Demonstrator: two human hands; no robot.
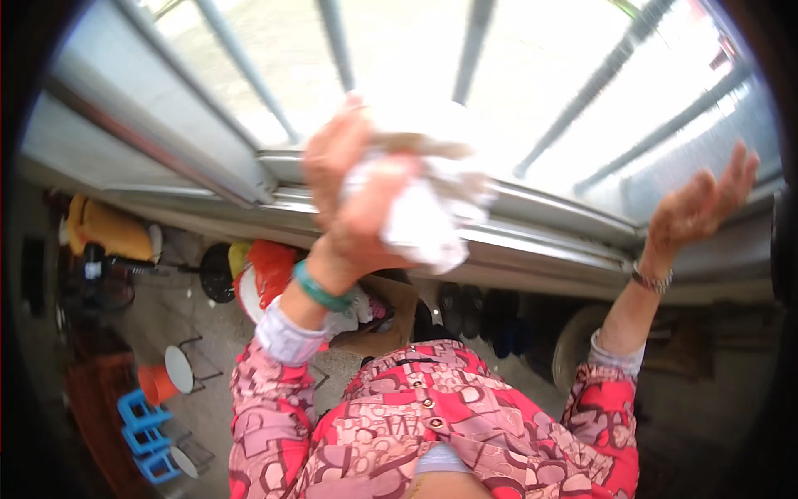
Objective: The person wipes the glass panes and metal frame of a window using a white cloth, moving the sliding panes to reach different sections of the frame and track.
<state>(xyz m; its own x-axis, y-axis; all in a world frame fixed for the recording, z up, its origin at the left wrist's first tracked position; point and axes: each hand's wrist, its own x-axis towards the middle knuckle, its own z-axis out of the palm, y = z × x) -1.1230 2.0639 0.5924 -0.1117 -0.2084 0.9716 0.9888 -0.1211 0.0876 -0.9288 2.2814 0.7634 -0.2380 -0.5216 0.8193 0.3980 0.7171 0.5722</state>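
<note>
My left hand [358, 199], with a green bangle at its wrist, grips a crumpled white cloth [430, 218]; both are blurred. They are in front of the barred window [405, 75], above its metal sliding track [530, 240]. Over at the right, my right hand [698, 209] is raised with its fingers apart and nothing in it, beside the window's glass pane [679, 156]. Whether its fingers touch the glass, I cannot tell. A bracelet circles that wrist.
Below the window ledge are a cardboard box [399, 312], a red bag [271, 268] and several shoes [461, 309]. Blue plastic stools [146, 436], an orange bucket [157, 383] and a round-topped stool [179, 369] stand on the floor at the lower left.
</note>
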